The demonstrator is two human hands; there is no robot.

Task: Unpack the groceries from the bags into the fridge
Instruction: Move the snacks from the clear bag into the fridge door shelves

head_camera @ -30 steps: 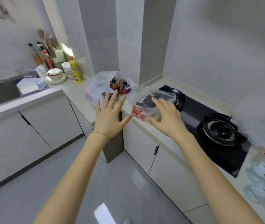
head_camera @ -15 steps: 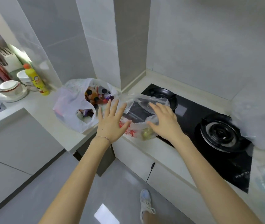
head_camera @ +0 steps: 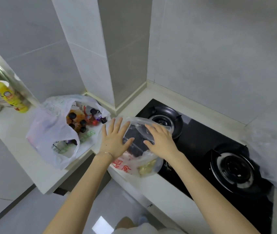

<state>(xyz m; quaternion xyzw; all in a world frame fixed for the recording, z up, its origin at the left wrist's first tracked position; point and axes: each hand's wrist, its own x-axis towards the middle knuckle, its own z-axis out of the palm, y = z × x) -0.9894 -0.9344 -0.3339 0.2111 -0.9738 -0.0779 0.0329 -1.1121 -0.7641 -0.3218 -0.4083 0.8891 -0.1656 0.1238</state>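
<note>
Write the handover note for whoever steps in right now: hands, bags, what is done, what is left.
Left hand: open, fingers spread against the left side of the clear bag.
Right hand: open, fingers straight, on the same bag's top.
Clear bag: at the counter's front edge, by the stove; it holds a dark pack and something yellowish.
White bag: on the counter to the left, mouth open, full of bottles.
Done: nothing visibly taken out.
Left: empty both bags into the fridge, which is not in view.
</note>
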